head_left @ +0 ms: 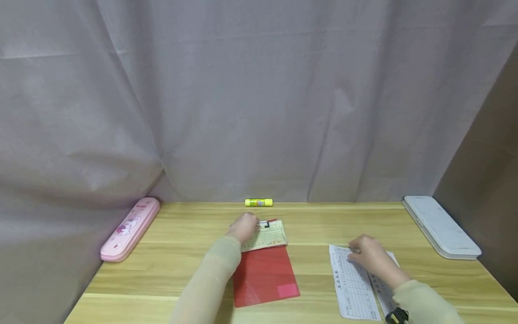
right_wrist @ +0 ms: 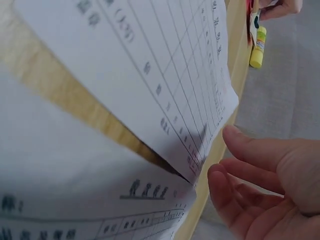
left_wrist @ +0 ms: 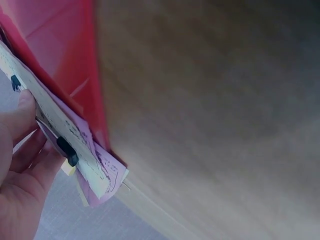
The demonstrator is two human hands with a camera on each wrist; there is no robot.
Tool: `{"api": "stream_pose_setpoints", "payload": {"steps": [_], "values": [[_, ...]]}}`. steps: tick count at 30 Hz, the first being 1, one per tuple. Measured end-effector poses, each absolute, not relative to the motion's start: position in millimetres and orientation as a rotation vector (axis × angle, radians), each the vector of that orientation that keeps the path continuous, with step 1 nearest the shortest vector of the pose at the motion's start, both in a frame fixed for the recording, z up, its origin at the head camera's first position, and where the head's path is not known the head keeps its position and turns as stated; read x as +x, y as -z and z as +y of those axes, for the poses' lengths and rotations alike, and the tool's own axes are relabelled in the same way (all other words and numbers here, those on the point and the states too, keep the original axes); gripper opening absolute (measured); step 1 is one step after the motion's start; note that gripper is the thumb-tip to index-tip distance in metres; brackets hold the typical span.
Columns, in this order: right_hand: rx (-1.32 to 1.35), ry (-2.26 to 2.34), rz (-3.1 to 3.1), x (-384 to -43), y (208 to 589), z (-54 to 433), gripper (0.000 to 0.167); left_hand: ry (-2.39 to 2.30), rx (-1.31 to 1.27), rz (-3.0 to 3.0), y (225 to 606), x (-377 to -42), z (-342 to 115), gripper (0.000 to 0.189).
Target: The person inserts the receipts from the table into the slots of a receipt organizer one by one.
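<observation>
My left hand is at the top of a red clipboard, pinching its clip, which has black ends. Small slips of paper, the top one yellowish and others pink, lie across the board's upper part by the clip. In the left wrist view the thumb rests on one side of the clip and fingers curl behind it. Over two printed sheets my right hand hovers with relaxed fingers. The right wrist view shows its thumb and fingertips apart beside the sheets' far edges, nothing between them.
A yellow glue stick lies along the table's back edge. At the left stands a pink pencil case with a rabbit picture; at the right, a white case. Grey cloth hangs behind the wooden table.
</observation>
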State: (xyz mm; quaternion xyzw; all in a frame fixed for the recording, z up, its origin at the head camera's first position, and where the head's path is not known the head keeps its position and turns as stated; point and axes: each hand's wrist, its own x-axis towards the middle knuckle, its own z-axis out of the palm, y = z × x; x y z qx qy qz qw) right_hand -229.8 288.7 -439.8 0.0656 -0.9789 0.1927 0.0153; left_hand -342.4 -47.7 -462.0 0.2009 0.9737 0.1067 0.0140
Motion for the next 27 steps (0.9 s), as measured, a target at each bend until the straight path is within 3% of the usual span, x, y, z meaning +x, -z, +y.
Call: {"api": "stream_pose_setpoints", "payload": {"steps": [11, 16, 27], "values": [[0.346, -0.558, -3.114, -239, 447, 284, 0.058, -0.334, 0.585, 3.032, 461, -342, -47, 0.010], [0.333, -0.537, -3.140, -241, 448, 284, 0.052, -0.349, 0.523, 3.008, 461, -341, -45, 0.008], [0.262, -0.669, -3.066, -243, 453, 289, 0.022, -0.383, 0.544, 3.025, 463, -342, -47, 0.010]]}}
